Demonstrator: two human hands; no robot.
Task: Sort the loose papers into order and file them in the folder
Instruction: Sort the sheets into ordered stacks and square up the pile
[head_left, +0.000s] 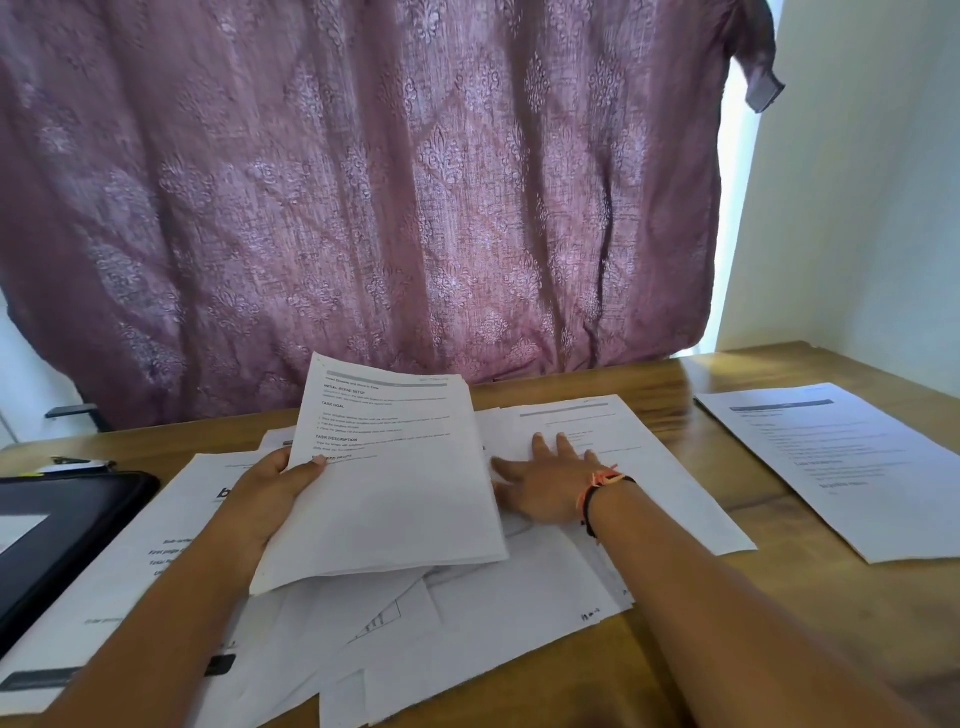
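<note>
Several printed pages, the held sheaf (395, 493), are standing tilted above the middle of the table (779, 623). The left grip (272, 493) is pinching them at their left edge, with the thumb lying across the printed face and the fingers curling behind. Headings such as "TASK GOAL" and "TASK DESCRIPTION" are showing on the top page.

The right grip (545, 483) is lying just right of the sheaf. Its fingers are spread and straight, and the palm is pressing flat on a printed sheet (649, 478) that is reaching toward the far edge. An orange and black bracelet (597, 493) is circling that wrist.

More loose papers (493, 634) are overlapping in an untidy spread under both forearms, running from the middle of the table to its near edge. Some are showing handwriting or line drawings. One large-print page (166, 545) is sticking out on the left side, just beside the folder (67, 525). That black folder is lying at the left edge, open or closed I cannot tell, with a pale patch showing on it.

A separate neat stack (841, 467) is resting near the right edge, well apart from the spread. A purple patterned curtain (363, 182) is hanging behind the far edge, and a pale wall (857, 182) is rising by the far right corner.
</note>
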